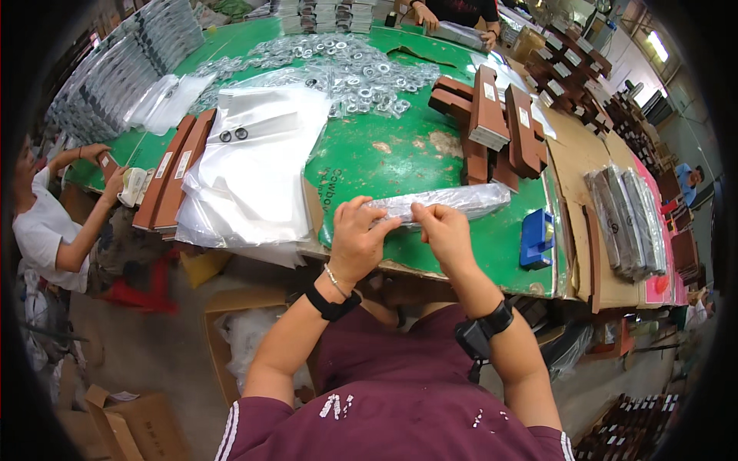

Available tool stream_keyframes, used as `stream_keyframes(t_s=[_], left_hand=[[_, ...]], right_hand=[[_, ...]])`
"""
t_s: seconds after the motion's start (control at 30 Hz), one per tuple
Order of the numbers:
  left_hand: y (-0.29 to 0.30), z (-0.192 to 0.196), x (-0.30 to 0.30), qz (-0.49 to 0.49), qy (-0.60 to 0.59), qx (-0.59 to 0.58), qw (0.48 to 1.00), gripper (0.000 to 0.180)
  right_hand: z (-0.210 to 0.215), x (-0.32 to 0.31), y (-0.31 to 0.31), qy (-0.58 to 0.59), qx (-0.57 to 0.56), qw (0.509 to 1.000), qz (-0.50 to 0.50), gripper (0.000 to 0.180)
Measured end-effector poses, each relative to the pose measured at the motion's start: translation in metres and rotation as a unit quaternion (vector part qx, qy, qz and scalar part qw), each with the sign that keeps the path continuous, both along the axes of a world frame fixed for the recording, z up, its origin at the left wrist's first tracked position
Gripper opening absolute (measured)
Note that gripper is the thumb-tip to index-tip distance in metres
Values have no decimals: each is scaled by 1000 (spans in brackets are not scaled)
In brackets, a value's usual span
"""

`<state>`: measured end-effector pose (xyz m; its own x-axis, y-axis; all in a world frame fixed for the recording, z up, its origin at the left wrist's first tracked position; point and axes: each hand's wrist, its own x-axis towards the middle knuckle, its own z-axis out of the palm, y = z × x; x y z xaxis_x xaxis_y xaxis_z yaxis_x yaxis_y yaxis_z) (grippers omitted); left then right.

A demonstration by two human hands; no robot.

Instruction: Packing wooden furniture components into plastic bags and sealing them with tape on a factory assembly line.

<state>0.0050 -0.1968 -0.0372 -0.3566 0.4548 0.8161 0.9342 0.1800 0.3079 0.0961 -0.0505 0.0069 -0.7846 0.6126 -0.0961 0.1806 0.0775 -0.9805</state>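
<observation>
Worked at a broad, green-topped counter (pixel 377 165). Had a long, slim, pale-grey parcel in crinkled clear plastic (pixel 453 201) at the near edge. Judged fairly light, stiff lengthwise, slippery outside; best taken near both ends, without tugging loose film. Held the left end in left hand (pixel 358 240), fingers bent; pinched the near side with right hand (pixel 446 234). Couldn't make out contents through the glare. Farther back, saw small clear plastic packets (pixel 377 91) holding pale-grey rings (pixel 354 81), heaped loosely.
</observation>
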Motion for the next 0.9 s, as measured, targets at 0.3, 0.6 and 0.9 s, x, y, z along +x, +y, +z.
stream_keyframes(t_s=[0.3,0.6,0.9], left_hand=[[-1,9,0,0,-14,-35,999,30],[-2,23,-9,-13,-31,-152,988,37],[5,25,-47,-61,-117,-190,973,29]], right_hand=[[-7,-7,3,-176,71,981,29,44],[-6,5,-4,-93,-98,991,13,22],[-36,-7,-8,-34,-41,998,-26,20]])
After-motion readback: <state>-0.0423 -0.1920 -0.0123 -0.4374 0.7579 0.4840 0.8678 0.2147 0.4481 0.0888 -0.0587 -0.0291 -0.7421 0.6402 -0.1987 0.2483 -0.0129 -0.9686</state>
